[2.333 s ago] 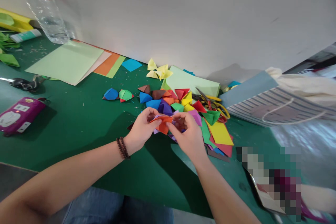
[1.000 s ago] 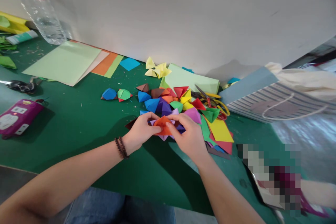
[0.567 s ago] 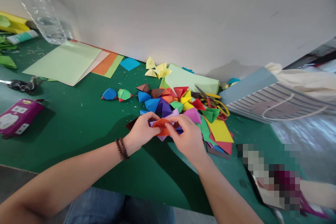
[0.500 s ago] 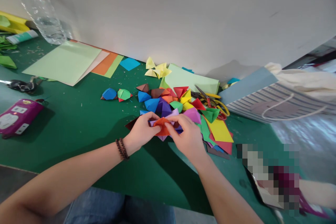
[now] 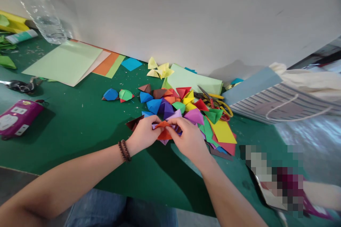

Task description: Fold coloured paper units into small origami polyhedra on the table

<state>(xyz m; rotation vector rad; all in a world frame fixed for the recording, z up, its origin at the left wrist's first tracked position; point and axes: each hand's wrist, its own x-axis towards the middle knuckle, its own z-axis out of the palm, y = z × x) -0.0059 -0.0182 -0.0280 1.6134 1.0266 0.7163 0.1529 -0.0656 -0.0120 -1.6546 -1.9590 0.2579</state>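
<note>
Both hands meet over the green table [image 5: 80,124] on a small folded paper piece, orange [image 5: 163,134] with purple and brown flaps. My left hand [image 5: 144,134], with a dark bead bracelet at the wrist, pinches its left side. My right hand [image 5: 188,138] pinches its right side with thumb and forefinger. Just behind the hands lies a heap of folded paper shapes [image 5: 183,104] in several colours.
Flat coloured sheets [image 5: 66,62] lie at the back left by a clear plastic bottle [image 5: 39,7]. A purple power strip [image 5: 17,117] sits at the left. Yellow-handled scissors [image 5: 215,104] lie by a striped paper bag [image 5: 271,103] on the right. A wall runs behind.
The hands have drawn closer together and turned the orange piece, which now shows narrower between the fingers. A brown flap sticks out further to the left.
</note>
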